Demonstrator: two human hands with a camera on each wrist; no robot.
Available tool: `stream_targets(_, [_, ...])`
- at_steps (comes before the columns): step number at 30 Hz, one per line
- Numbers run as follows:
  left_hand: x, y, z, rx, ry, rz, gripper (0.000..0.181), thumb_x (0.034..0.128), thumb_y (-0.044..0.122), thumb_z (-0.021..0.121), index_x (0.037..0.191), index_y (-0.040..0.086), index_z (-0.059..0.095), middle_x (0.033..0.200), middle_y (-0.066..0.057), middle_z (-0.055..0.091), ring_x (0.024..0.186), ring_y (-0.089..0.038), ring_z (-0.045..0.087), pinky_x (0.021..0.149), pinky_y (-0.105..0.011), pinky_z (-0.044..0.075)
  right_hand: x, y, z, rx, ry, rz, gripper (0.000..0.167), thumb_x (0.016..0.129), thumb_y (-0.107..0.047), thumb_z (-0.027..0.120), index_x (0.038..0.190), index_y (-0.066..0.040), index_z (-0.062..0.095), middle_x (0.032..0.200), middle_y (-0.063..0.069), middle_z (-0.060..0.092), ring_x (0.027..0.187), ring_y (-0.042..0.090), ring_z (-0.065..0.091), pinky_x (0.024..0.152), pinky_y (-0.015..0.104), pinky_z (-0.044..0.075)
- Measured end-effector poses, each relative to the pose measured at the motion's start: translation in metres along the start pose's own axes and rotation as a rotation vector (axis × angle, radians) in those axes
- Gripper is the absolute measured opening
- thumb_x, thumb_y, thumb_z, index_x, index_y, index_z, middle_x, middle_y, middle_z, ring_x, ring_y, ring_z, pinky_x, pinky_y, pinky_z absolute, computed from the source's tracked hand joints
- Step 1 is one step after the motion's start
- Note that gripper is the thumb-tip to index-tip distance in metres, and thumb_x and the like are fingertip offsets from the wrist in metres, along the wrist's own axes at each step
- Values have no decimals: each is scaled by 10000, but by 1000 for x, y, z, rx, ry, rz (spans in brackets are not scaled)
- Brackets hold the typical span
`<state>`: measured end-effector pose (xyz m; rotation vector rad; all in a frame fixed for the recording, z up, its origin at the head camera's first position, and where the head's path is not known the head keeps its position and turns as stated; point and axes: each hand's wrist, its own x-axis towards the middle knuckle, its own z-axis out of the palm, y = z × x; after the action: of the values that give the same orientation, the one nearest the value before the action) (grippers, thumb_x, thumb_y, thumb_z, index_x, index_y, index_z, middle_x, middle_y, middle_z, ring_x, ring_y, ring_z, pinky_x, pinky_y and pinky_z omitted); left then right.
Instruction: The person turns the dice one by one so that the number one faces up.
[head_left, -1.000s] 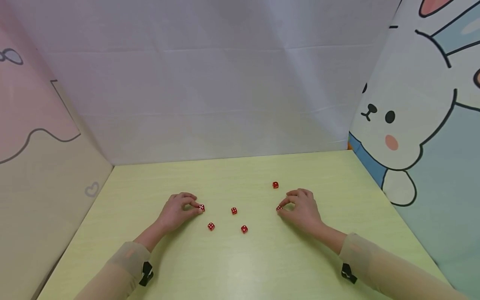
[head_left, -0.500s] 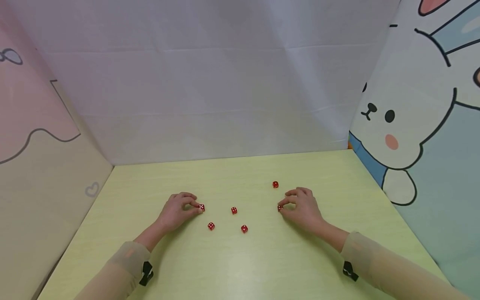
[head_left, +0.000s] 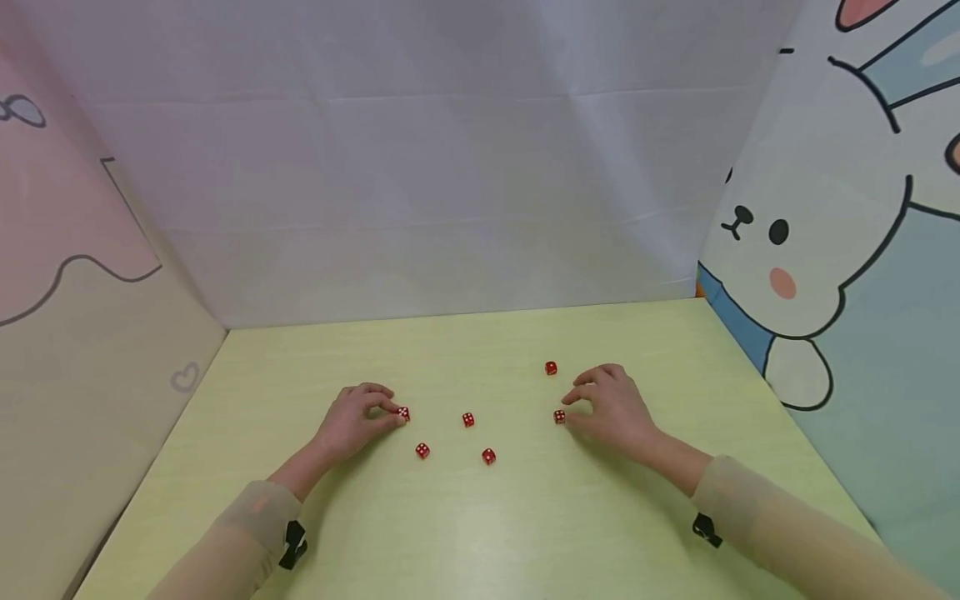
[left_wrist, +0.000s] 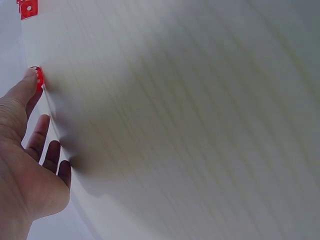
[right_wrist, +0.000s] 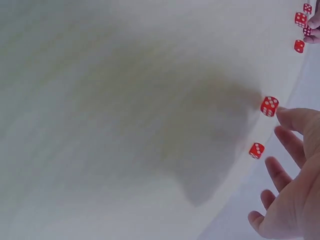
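Note:
Between thumb and index finger, my left hand (head_left: 356,423) pinches a red die (head_left: 404,413) at the left; the left wrist view shows this die (left_wrist: 39,78) at the fingertips. My right hand (head_left: 617,414) has its thumb beside another red die (head_left: 559,417) on the table, its index finger lifted away from it. In the right wrist view the thumb tip is at the edge of that die (right_wrist: 269,106); whether they touch I cannot tell. A further die (head_left: 551,367) lies behind it. Three more dice, one in the middle (head_left: 468,419) and two nearer (head_left: 423,451) (head_left: 489,456), lie between the hands.
The pale yellow table (head_left: 450,533) meets a white cloth wall (head_left: 450,208) at its back edge. A patterned panel (head_left: 90,375) stands at the left and one with a cartoon rabbit (head_left: 825,208) at the right.
My right hand has let go of its die, its fingers spreading and shifting slightly right. That die stands free on the table. The left hand keeps its pinch in the same place.

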<state>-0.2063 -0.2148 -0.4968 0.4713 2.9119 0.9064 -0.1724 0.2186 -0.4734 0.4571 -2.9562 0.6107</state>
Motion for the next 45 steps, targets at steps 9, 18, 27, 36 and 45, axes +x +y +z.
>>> stream_targets(9, [1, 0, 0, 3, -5, 2, 155, 911, 329, 795, 966, 184, 797, 1285, -96, 645, 1220, -420, 496, 1022, -586, 385, 9, -2, -9, -178, -72, -102, 113, 812, -300, 866, 898, -237, 829, 1055, 28, 660, 1101, 332, 513, 928, 532, 451])
stream_targets(18, [2, -1, 1, -5, -10, -1, 166, 908, 338, 797, 967, 183, 797, 1286, -95, 645, 1218, -415, 494, 1017, -581, 387, 14, -7, -7, -209, -103, -112, 106, 814, -299, 865, 897, -242, 830, 1040, 26, 645, 1098, 328, 509, 917, 520, 454])
stream_targets(27, [3, -2, 3, -1, -14, -7, 162, 905, 340, 800, 966, 190, 797, 1288, -90, 645, 1232, -422, 488, 1032, -582, 382, 16, -9, -6, -211, -96, -121, 97, 801, -284, 878, 872, -241, 829, 1043, 29, 661, 1115, 337, 511, 930, 534, 451])
stream_targets(36, [2, -3, 3, 1, -9, -3, 158, 906, 332, 800, 967, 186, 796, 1284, -90, 646, 1239, -429, 487, 1038, -586, 378, 14, -5, -1, -201, -56, -127, 72, 809, -285, 873, 849, -255, 821, 1116, 56, 677, 1203, 375, 501, 982, 586, 430])
stream_targets(45, [1, -3, 3, 1, 1, 0, 143, 903, 318, 805, 968, 191, 800, 1273, -78, 650, 1227, -419, 498, 1030, -584, 388, 10, 1, 0, -94, -33, -27, 74, 825, -293, 860, 871, -247, 825, 1249, 106, 668, 1345, 440, 413, 1080, 640, 336])
